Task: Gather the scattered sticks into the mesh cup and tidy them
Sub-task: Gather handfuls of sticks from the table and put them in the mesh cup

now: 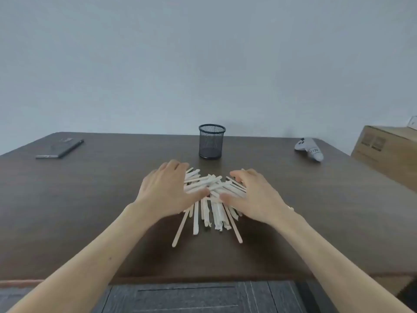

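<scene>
A heap of pale sticks, several in white paper sleeves and some bare wood, lies crossed on the dark wooden table. My left hand rests on the heap's left side and my right hand on its right side, fingers spread and cupped around the sticks, thumbs nearly meeting over the middle. Neither hand has lifted a stick. A black mesh cup stands upright just behind the heap, near the table's far edge, and looks empty through the mesh.
A dark phone lies at the table's far left. A white controller lies at the far right. A cardboard box stands beyond the right edge. The wall rises behind the table; grey floor shows below the near edge.
</scene>
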